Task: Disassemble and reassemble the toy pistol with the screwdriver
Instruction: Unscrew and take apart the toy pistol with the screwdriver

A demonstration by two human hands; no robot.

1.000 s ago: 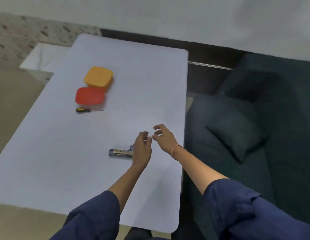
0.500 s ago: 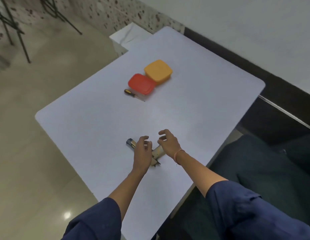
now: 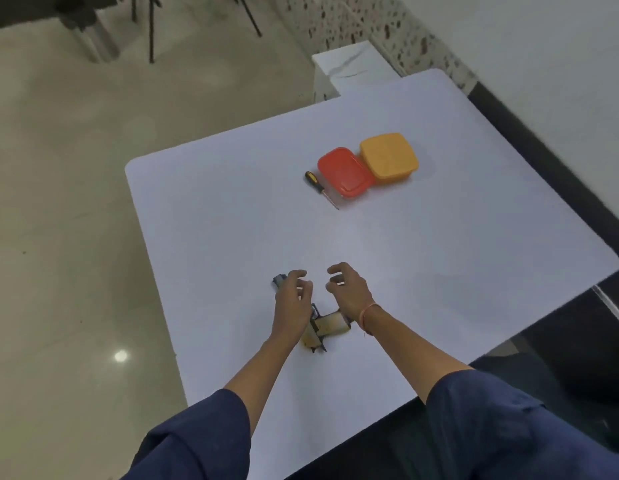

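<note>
A white table [image 3: 231, 216] with rounded corners fills most of the view, seen from above by a person wearing dark blue sleeves [image 3: 197, 441]. Pale glossy floor lies to the left of it.

Far across the table sit two closed plastic boxes, touching each other: an orange box [image 3: 389, 154] and, just left of it, a red box [image 3: 345, 172]. A screwdriver [image 3: 320, 188] with a black and yellow handle lies flat just beside the red box, its thin shaft pointing toward the person.

Near the person, both bare forearms reach over the table. The left hand [image 3: 292, 306] hangs over the toy pistol [image 3: 323, 327], fingers curled and spread apart, gripping nothing that can be seen. The right hand [image 3: 349, 294], a thin red band at its wrist, hangs just beside it, fingers likewise curled and apart.

The toy pistol lies flat on the table beneath and between the two hands. Its dark muzzle shows left of the left hand; its yellowish grip shows between the wrists. Whether either hand touches it cannot be told.
</note>
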